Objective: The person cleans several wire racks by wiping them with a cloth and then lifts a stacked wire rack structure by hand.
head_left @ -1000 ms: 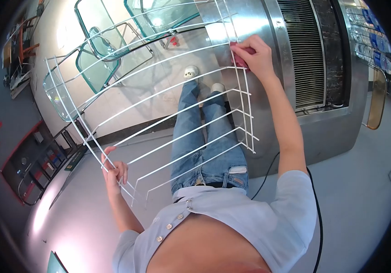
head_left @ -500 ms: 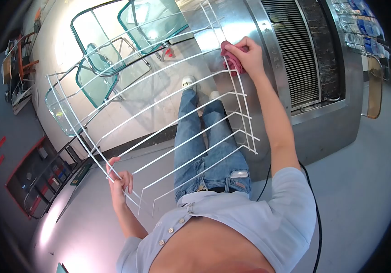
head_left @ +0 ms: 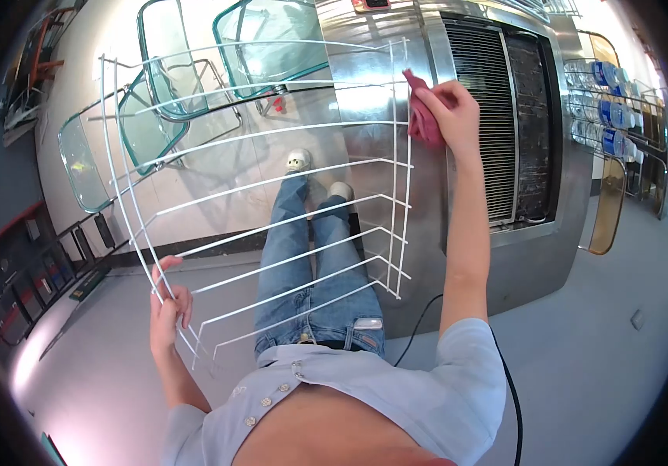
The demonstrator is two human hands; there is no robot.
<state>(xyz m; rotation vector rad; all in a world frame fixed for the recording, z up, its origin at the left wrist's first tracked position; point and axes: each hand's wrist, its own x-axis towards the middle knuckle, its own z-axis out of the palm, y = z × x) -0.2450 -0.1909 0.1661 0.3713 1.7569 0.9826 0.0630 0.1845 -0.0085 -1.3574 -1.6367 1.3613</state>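
A white wire rack (head_left: pixel 381 161) with long parallel rods is held up in front of my legs. My left hand (head_left: pixel 167 304) is closed around the rods of its left side, near the lower corner. On the opposite side, my right hand (head_left: pixel 456 116) grips a crumpled dark pink cloth (head_left: pixel 424 118) between thumb and fingers. The cloth lies against the rack's right outer rod, a little below its upper end. Whether it wraps fully around the rod I cannot tell.
A stainless steel appliance (head_left: pixel 536 268) with a dark slatted grille (head_left: pixel 483 116) stands on the right. Behind the rack are folding chairs with teal frames (head_left: pixel 272 46). Water bottles (head_left: pixel 610 109) fill a shelf at far right. A black cable (head_left: pixel 514 388) runs beside me.
The view has turned, so the rack appears further left and more level. My right hand and the cloth have shifted slightly along the right rod. My left hand keeps its hold.
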